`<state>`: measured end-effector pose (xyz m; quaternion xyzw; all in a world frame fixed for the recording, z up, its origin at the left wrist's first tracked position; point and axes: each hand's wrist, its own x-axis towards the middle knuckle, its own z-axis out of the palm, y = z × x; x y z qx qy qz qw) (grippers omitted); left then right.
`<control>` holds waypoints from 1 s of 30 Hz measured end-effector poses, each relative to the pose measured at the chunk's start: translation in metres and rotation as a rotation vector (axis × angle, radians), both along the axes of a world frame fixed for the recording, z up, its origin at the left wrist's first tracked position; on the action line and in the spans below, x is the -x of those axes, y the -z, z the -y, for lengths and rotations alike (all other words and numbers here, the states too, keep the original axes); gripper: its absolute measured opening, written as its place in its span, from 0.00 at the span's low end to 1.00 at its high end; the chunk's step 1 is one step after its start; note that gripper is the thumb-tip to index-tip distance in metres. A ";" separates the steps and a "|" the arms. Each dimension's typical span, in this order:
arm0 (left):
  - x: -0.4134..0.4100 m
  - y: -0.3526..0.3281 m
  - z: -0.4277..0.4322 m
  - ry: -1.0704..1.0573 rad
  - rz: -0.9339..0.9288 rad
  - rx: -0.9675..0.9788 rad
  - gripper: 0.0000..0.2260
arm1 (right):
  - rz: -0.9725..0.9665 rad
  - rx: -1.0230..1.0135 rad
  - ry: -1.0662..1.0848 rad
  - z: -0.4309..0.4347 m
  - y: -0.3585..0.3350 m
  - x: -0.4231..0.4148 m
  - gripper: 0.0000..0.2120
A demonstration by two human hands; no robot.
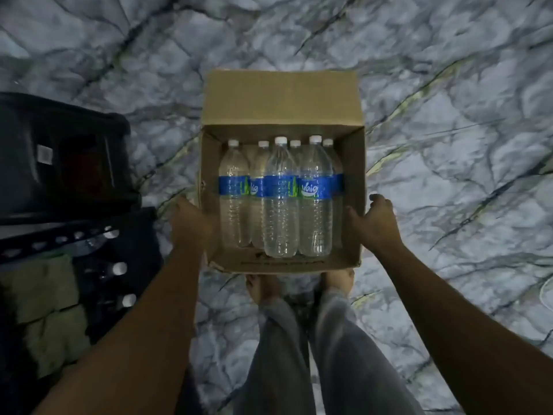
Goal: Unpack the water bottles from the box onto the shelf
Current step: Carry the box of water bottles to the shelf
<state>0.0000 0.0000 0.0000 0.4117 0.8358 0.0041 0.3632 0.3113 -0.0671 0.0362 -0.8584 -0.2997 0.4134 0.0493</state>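
Below, grey marbled floor [449, 115]; dark shelf [59, 239] at left. Box [281, 97] open; bottles [281, 205] lie lengthwise, caps pointing away. Left grip [191, 223] clamps box wall; right grip [374, 223] at opposite wall, hold unclear.

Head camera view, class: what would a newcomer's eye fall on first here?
The open brown cardboard box at centre, over the grey marbled floor, draws the eye, with clear plastic water bottles, white-capped and blue-labelled, packed inside. The left hand and right hand sit at its side walls. A dark shelf stands at the left edge.
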 end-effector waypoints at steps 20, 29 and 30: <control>0.004 0.052 -0.004 0.180 -0.133 -0.026 0.09 | 0.045 0.034 0.054 0.004 0.100 -0.028 0.14; 0.001 -0.018 0.020 0.105 0.123 -0.070 0.09 | 0.050 -0.081 -0.212 -0.006 0.035 -0.048 0.12; 0.000 -0.032 0.024 0.083 0.129 -0.056 0.09 | 0.053 -0.087 -0.221 -0.005 0.021 -0.051 0.14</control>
